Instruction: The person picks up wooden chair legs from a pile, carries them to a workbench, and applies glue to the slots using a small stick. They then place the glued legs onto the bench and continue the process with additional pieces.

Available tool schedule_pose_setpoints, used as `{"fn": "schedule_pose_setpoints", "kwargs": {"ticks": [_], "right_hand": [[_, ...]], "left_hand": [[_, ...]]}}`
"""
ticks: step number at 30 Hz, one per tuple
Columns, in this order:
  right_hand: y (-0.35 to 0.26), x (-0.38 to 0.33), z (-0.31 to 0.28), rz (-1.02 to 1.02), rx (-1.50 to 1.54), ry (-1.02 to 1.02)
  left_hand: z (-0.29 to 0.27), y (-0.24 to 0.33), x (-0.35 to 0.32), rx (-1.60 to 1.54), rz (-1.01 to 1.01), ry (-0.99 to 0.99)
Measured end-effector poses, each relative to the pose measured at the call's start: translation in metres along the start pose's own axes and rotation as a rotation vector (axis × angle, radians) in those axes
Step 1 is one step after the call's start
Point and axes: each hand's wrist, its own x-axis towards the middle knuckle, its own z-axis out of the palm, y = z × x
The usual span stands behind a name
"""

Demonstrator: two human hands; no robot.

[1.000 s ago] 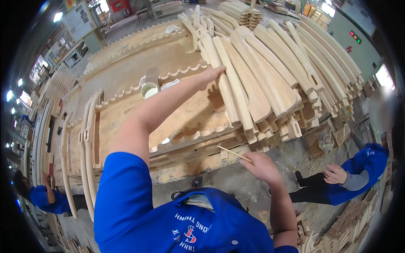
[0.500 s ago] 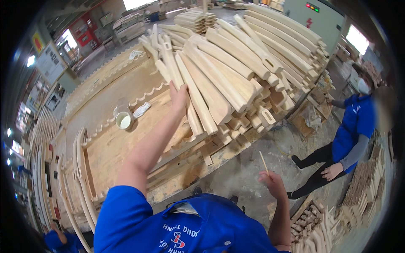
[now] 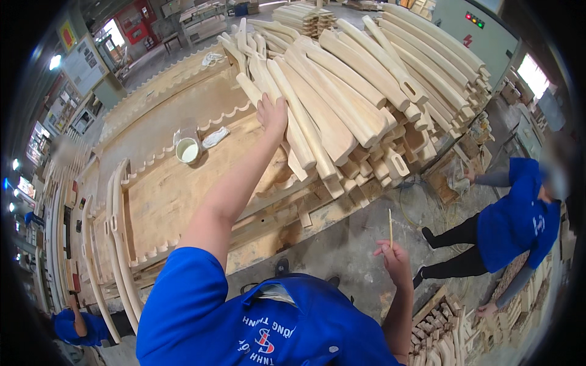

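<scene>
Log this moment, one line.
left hand: on pile of wooden pieces | right hand: holding thin stick | cup: near white cloth

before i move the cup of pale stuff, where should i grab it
Probably around the outer wall of the cup, below the rim, coming from the near left: its open top shows pale contents, so keep it level, and the white cloth lies close on its right.

I'm riding the left head camera, a wide fisheye pitched down and forward, close over the blue shirt (image 3: 317,326), workbench (image 3: 183,207) farther out.
</scene>
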Motion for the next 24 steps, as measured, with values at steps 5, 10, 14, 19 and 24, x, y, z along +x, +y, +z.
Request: {"fn": "schedule_pose_setpoints", "kwargs": {"ticks": [5, 10, 14, 19, 24], "right_hand": [[0.012, -0.008, -0.015, -0.053, 0.070, -0.011], [0.001, -0.004, -0.017, -0.023, 0.068, -0.140], [-0.003, 0.011, -0.001, -0.060, 0.060, -0.362], [-0.021, 0.021, 0.045, -0.078, -0.065, -0.653], [-0.039, 0.007, 0.113, -0.146, -0.109, -0.887]], "left_hand": [[-0.012, 0.007, -0.005, -0.028, -0.056, -0.014], [-0.064, -0.013, -0.018, -0.331, -0.070, -0.085], [-0.129, -0.032, -0.071, -0.318, -0.006, -0.067], [-0.244, -0.059, -0.176, -0.355, -0.070, 0.078], [-0.442, -0.023, -0.270, -0.711, 0.187, 0.570]]}}
